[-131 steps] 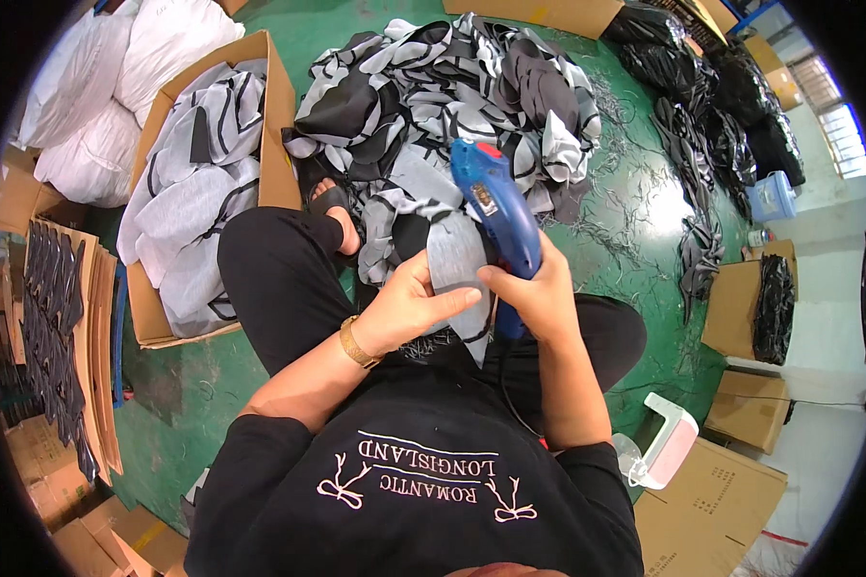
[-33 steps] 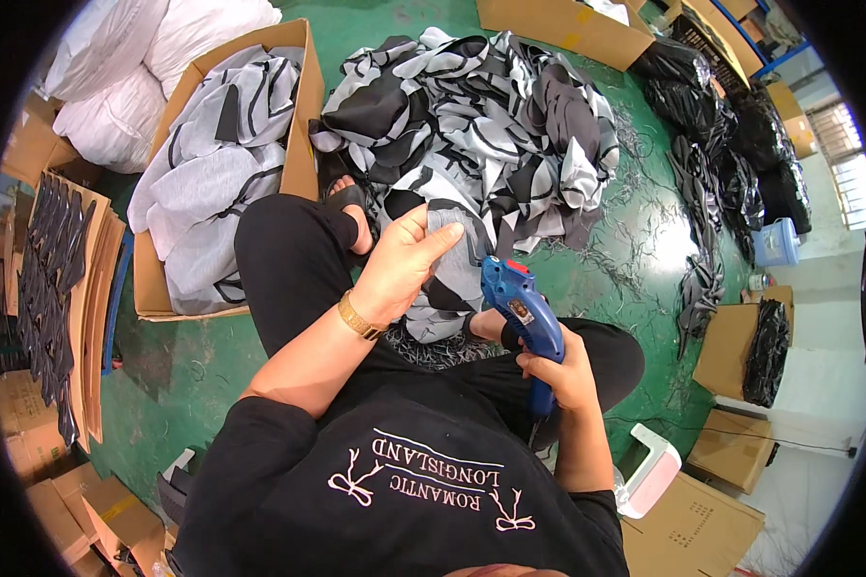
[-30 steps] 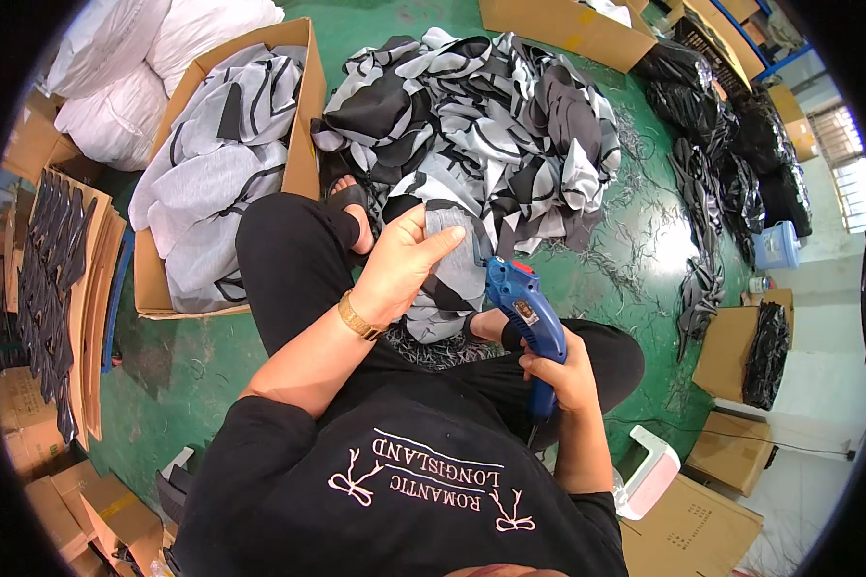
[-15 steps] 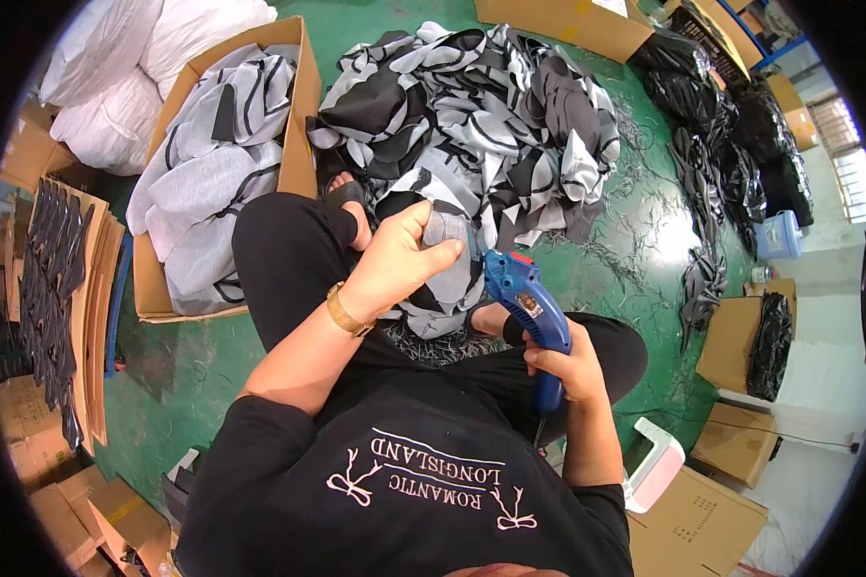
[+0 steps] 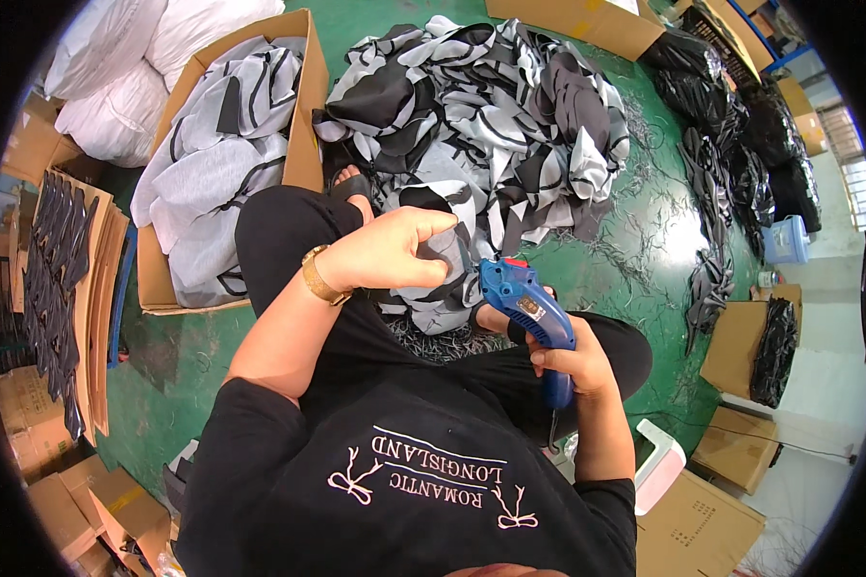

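My right hand (image 5: 577, 361) is wrapped round the handle of blue electric scissors (image 5: 524, 298) with a red part on top. Their cutting end points up and left, close against a piece of grey fabric (image 5: 457, 252). My left hand (image 5: 390, 252), with a gold watch at its wrist, grips that fabric; the index finger and thumb reach toward the scissors, and its other fingers are hidden below. Beyond my hands lies a heap of grey, black and white fabric pieces (image 5: 491, 125). Part of the grey fabric hangs down between my legs.
An open carton (image 5: 303, 144) full of grey fabric stands at left. White sacks (image 5: 115, 115) are behind it. Thin scraps litter the green floor (image 5: 645, 279). Black plastic bags (image 5: 688, 72), a blue-lidded tub (image 5: 785, 238) and cartons (image 5: 736, 445) line the right side.
My left hand has turned, its index finger and thumb now pointing more to the right. The scissors have shifted slightly down and right at the handle, still beside the fabric.
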### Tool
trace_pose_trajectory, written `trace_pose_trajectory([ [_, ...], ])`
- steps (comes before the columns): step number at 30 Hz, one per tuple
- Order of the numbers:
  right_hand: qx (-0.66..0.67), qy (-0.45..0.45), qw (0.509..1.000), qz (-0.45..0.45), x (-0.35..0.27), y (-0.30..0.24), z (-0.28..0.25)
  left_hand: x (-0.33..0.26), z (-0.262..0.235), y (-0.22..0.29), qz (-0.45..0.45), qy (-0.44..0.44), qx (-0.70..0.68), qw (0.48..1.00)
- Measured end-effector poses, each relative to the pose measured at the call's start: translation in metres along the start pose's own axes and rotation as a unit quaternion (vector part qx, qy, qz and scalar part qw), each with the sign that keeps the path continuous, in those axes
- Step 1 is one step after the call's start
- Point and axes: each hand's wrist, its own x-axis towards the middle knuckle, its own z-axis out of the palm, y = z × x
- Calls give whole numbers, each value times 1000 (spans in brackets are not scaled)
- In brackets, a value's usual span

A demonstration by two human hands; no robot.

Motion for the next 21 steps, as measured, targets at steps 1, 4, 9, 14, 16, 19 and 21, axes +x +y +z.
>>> trace_pose_trajectory([
  [1,-19,3,1000,-2,0,0,-1,0,-2,3,-1,0,0,1000],
  [4,-50,6,999,-5,1,-3,0,0,-4,12,-74,-57,-11,996],
  [9,-35,24,998,-38,7,-17,17,-3,-1,4,-103,-110,-15,989],
  [14,27,39,992,-115,15,-16,18,-1,3,-13,-66,-90,-50,992],
  [16,29,38,993,-105,12,-13,15,-1,1,-10,-92,-82,-52,991],
  [19,13,42,996,-73,4,-4,8,0,3,-13,-97,-49,-130,986],
  [21,-5,46,998,-52,0,-2,7,-1,2,-11,-84,-39,-104,990],
])
